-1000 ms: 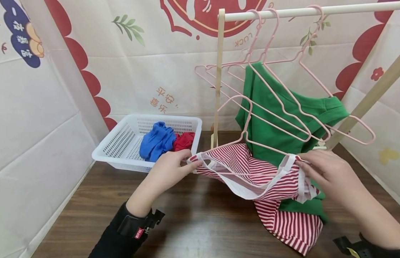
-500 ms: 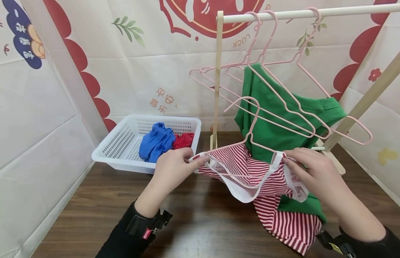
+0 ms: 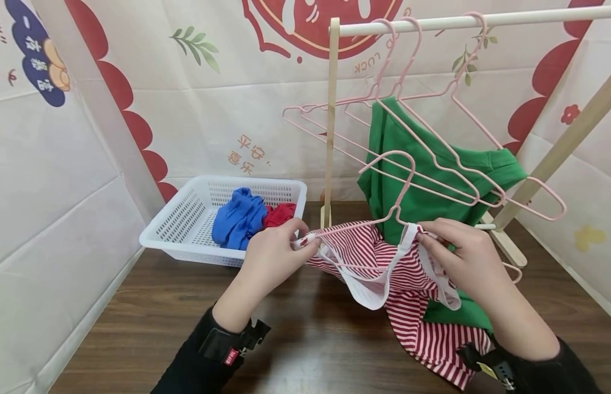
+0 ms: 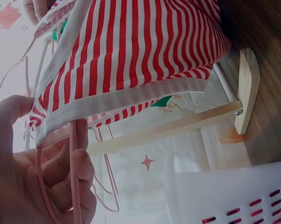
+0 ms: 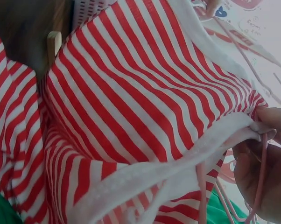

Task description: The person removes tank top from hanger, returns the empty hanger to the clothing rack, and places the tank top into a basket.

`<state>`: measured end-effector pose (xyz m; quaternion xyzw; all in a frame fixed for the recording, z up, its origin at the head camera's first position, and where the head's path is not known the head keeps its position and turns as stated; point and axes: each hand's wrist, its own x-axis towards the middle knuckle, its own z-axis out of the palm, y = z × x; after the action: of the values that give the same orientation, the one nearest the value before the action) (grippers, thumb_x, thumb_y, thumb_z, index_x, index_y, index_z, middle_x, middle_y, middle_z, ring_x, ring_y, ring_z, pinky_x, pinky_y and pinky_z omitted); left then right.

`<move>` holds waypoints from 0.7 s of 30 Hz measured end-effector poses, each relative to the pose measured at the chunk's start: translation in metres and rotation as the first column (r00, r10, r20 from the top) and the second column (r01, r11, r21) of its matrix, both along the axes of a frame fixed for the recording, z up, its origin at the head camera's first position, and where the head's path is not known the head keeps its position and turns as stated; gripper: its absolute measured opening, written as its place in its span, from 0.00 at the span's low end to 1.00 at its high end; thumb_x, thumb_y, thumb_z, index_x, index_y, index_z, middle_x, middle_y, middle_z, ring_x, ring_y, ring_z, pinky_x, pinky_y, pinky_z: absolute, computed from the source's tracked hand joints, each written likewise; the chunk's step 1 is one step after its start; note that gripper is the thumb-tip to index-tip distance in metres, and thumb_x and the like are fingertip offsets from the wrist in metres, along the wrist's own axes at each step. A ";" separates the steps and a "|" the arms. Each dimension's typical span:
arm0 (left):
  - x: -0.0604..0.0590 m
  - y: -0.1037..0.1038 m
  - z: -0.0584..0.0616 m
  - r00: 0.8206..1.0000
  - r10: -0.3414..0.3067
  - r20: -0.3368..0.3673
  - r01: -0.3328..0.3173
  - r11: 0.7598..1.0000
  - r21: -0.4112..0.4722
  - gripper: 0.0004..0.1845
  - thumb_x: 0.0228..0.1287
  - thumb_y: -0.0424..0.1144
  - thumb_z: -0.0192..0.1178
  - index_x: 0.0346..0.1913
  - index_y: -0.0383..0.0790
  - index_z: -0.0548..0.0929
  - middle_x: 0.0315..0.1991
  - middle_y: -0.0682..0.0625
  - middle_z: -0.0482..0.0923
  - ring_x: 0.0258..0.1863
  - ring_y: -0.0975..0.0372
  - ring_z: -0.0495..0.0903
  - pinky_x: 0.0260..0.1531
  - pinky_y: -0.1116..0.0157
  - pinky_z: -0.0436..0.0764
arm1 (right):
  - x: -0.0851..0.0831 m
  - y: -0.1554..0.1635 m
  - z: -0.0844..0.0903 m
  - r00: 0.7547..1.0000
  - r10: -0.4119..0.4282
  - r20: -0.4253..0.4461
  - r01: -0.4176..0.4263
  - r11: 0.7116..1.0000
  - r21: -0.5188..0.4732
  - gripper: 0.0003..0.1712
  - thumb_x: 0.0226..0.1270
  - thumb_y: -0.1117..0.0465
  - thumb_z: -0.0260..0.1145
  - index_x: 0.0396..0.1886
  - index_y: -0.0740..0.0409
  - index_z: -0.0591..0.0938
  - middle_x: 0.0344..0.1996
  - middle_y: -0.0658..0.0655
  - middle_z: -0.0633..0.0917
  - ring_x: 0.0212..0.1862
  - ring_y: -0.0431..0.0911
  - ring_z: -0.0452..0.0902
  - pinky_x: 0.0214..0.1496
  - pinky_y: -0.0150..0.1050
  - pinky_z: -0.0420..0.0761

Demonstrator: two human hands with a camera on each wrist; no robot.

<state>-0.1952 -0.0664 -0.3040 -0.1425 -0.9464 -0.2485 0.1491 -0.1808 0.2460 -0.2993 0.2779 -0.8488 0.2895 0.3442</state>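
Together, left hand (image 3: 275, 253) and right hand (image 3: 465, 254) pinch one striped garment (image 3: 411, 276) on one pink hanger (image 3: 407, 183); three hangers (image 3: 409, 57) hang behind.

Striped shirt (image 3: 408, 276) partly hides your hanger (image 3: 406, 187) and the green garment (image 3: 425, 205) beyond; rail (image 3: 443, 23) cut off at the head view's right edge; label (image 3: 231, 357) on your left wristband (image 3: 213, 342) too small to read.

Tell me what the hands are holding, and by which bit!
A striped top. The left hand pinches one shoulder, the right hand the other, both where it meets the pink hanger.
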 end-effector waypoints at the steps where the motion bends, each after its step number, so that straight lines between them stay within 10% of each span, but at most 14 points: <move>1: 0.000 0.001 0.001 1.000 -0.007 0.002 0.007 1.000 0.001 0.16 0.60 0.58 0.61 0.44 0.53 0.80 0.16 0.58 0.70 0.19 0.61 0.70 0.20 0.64 0.70 | 0.000 0.000 -0.001 1.000 -0.003 0.009 0.003 1.000 -0.009 0.13 0.56 0.76 0.70 0.41 0.61 0.87 0.35 0.54 0.86 0.38 0.28 0.74 0.40 0.21 0.70; 11: 0.000 0.007 0.005 0.998 -0.056 0.034 0.055 0.998 0.033 0.14 0.61 0.53 0.61 0.47 0.56 0.80 0.21 0.59 0.76 0.22 0.63 0.73 0.23 0.64 0.72 | 0.004 -0.003 0.002 0.985 -0.069 0.156 0.084 0.992 -0.091 0.07 0.64 0.69 0.67 0.41 0.59 0.87 0.38 0.56 0.86 0.35 0.27 0.73 0.35 0.18 0.71; 21: -0.003 -0.002 0.008 0.976 -0.161 0.150 0.122 0.963 0.239 0.15 0.60 0.47 0.63 0.50 0.57 0.80 0.38 0.57 0.82 0.30 0.60 0.76 0.27 0.62 0.77 | 0.002 0.004 0.002 0.983 -0.066 0.172 0.098 0.977 -0.187 0.07 0.63 0.70 0.68 0.39 0.60 0.87 0.36 0.28 0.80 0.31 0.29 0.74 0.28 0.21 0.72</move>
<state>-0.1984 -0.0689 -0.2961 -0.1703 -0.9081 -0.3768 0.0661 -0.1785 0.2500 -0.2975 0.1826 -0.8527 0.3785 0.3102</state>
